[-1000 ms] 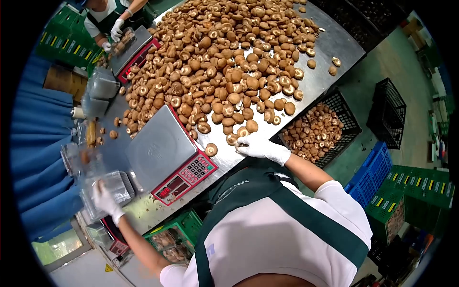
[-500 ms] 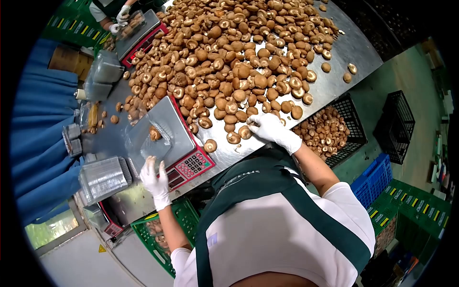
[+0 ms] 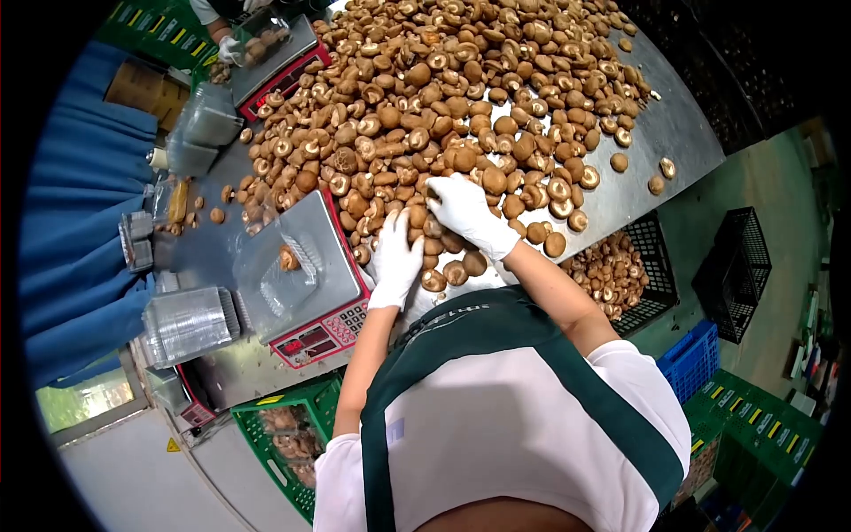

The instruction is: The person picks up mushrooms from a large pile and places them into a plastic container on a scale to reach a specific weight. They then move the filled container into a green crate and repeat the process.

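My left hand (image 3: 396,259), in a white glove, rests at the near edge of the heap of shiitake mushrooms (image 3: 390,115), fingers apart and pointing away from me. Beside it my right hand (image 3: 472,217), also white-gloved, reaches over the heap with its fingers spread and touching mushrooms. Several mushrooms lie between and below the two hands. Left of them, a clear plastic tray (image 3: 306,270) holding a single mushroom (image 3: 288,258) sits on a red-and-grey digital scale (image 3: 330,239).
Stacks of clear trays (image 3: 191,326) stand at the table's left side. A black crate (image 3: 658,266) of mushrooms is below the right edge, and a green crate (image 3: 266,443) with packed trays below the near edge. Across the table, a co-worker's gloved hand (image 3: 230,50) is near another scale (image 3: 282,66).
My left hand has moved from beside the scale's tray rightward to the mushrooms. My right hand has moved forward and slightly left, deeper into the heap. The mushroom stays in the tray.
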Demonstrator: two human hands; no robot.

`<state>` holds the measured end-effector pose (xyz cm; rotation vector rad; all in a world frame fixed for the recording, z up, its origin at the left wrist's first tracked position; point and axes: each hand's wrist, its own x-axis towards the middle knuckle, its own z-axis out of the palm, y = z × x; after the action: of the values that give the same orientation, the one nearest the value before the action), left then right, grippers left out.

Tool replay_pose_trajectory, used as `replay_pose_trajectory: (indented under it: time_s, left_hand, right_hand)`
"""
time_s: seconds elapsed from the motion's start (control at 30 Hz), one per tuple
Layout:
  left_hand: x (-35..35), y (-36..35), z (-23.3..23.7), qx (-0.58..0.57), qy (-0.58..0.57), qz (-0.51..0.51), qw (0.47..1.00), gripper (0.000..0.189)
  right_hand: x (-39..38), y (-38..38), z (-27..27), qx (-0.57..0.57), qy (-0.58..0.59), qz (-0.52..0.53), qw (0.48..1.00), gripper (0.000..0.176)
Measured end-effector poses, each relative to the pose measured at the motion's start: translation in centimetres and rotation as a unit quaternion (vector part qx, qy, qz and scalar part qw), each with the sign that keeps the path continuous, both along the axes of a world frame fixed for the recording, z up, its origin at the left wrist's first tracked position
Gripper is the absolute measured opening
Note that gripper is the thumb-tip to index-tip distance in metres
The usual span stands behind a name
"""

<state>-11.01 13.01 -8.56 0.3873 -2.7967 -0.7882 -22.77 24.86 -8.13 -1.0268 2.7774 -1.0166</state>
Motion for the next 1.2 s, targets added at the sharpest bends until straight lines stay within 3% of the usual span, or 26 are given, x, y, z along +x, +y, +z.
replay_pose_trajectory:
  time_s: [0.1,0.2,0.27,0.33,0.37,0.4,0.43,0.47,0.53,0.57,0.67,0.7,0.87,0.9,0.93,1.0,1.03,1.07,1.1,1.13,1.2]
  left_hand:
    - [-2.7,-1.1,-3.2,-0.039,-0.017,-0.111,0.993,0.048]
    - [-3.6,-1.8,-3.6,0.04,-0.013,-0.109,0.993,0.036]
    - [-3.3,-1.8,-3.3,0.065,0.012,-0.091,0.994,0.03]
    - [-3.0,-0.9,-1.6,0.141,0.061,-0.033,0.988,0.029]
    - [-2.9,-0.8,-1.3,0.188,0.074,-0.01,0.979,0.027]
    - [-2.5,-0.8,-2.0,0.398,0.025,0.05,0.916,0.03]
    - [-2.4,-0.3,-0.5,0.589,0.046,0.052,0.805,0.033]
    - [-2.5,0.3,0.9,0.752,0.065,0.052,0.654,0.036]
    - [-2.7,0.7,-0.4,0.866,0.071,0.025,0.494,0.044]
    - [-3.1,1.1,-0.9,0.881,0.064,0.018,0.469,0.045]
    - [-4.4,2.2,-1.2,0.91,0.05,0.006,0.411,0.048]
    - [-4.7,2.7,-1.1,0.925,0.04,-0.002,0.377,0.05]
    - [-5.1,3.8,-0.4,0.915,0.013,0.075,0.397,0.054]
    - [-5.1,3.7,-0.3,0.922,0.009,0.049,0.383,0.055]
    - [-5.0,3.7,0.0,0.929,0.004,0.024,0.368,0.057]
    - [-4.6,3.9,-0.2,0.913,-0.015,0.073,0.4,0.06]
    - [-4.3,3.7,-1.5,0.905,-0.022,0.094,0.413,0.058]
    - [-4.0,3.4,-2.8,0.897,-0.028,0.114,0.426,0.057]
    - [-3.4,2.9,-3.8,0.909,-0.026,0.189,0.37,0.049]
    - [-2.9,2.8,-3.7,0.909,-0.025,0.188,0.37,0.049]
    - [-2.2,2.6,-3.6,0.888,-0.023,0.222,0.403,0.044]
  right_hand:
    - [-2.6,1.1,1.7,0.055,0.021,-0.056,0.997,0.033]
    - [-6.4,2.4,-1.1,0.066,0.103,-0.017,0.992,0.047]
    - [-7.9,2.8,-1.9,0.121,-0.013,0.021,0.992,0.052]
    - [-8.7,4.0,-2.1,0.035,-0.06,0.071,0.995,0.05]
    - [-8.9,5.0,-1.5,-0.034,-0.152,0.066,0.986,0.051]
    - [-8.4,6.0,0.2,-0.102,-0.244,0.057,0.963,0.053]
    - [-8.5,6.9,-0.1,-0.221,-0.37,0.069,0.9,0.055]
    - [-8.6,7.9,-0.5,-0.293,-0.453,0.083,0.838,0.059]
    - [-8.2,9.1,-0.7,-0.408,-0.544,0.145,0.718,0.067]
    - [-7.9,9.3,-0.6,-0.447,-0.555,0.162,0.682,0.071]
    - [-7.9,9.8,-0.6,-0.447,-0.564,0.19,0.668,0.072]
    - [-7.8,9.8,-0.3,-0.445,-0.565,0.192,0.667,0.072]
    - [-6.3,8.6,3.7,-0.322,-0.464,0.24,0.79,0.068]
    - [-6.1,8.8,4.3,-0.199,-0.435,0.238,0.845,0.064]
    - [-5.8,8.5,5.0,-0.127,-0.304,0.271,0.905,0.061]
    - [-5.9,7.6,5.1,-0.111,-0.293,0.257,0.914,0.059]
    - [-6.3,7.2,5.7,-0.09,-0.316,0.211,0.921,0.056]
    - [-7.4,6.8,3.8,-0.103,-0.266,0.184,0.94,0.05]
    - [-8.2,6.3,3.1,-0.083,-0.277,0.115,0.95,0.046]
    - [-8.9,5.6,2.6,-0.062,-0.287,0.045,0.955,0.041]
    - [-10.9,4.3,1.4,0.036,-0.266,-0.011,0.963,0.038]
